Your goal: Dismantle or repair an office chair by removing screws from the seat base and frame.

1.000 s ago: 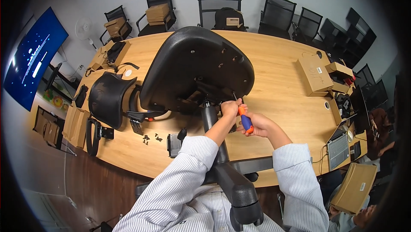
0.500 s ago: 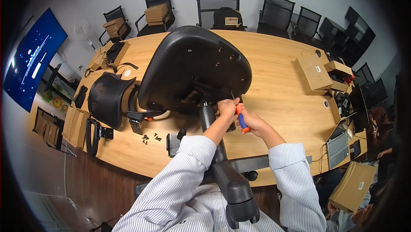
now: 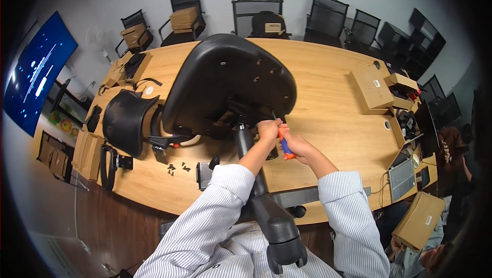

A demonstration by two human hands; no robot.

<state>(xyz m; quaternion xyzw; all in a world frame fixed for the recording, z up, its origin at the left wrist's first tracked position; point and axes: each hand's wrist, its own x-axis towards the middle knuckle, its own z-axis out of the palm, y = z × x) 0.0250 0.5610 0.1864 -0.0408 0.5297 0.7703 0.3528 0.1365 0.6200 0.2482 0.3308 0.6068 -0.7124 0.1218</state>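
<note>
Indoors, left hand (image 3: 267, 130) and right hand (image 3: 299, 145) grip a screwdriver (image 3: 285, 146); chairs (image 3: 326, 15) line the table (image 3: 328, 80).

We can pass over the surface (image 3: 325, 88) between chair seat (image 3: 220, 86) and long carton (image 3: 370, 91); column (image 3: 244, 140) and base leg (image 3: 277, 221) block us nearer in.

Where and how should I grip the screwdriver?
Likely by its thick blue-and-orange handle, from the right, as the right hand does: the thin shaft points up toward the chair seat's underside, and the left hand crowds its left.
</note>
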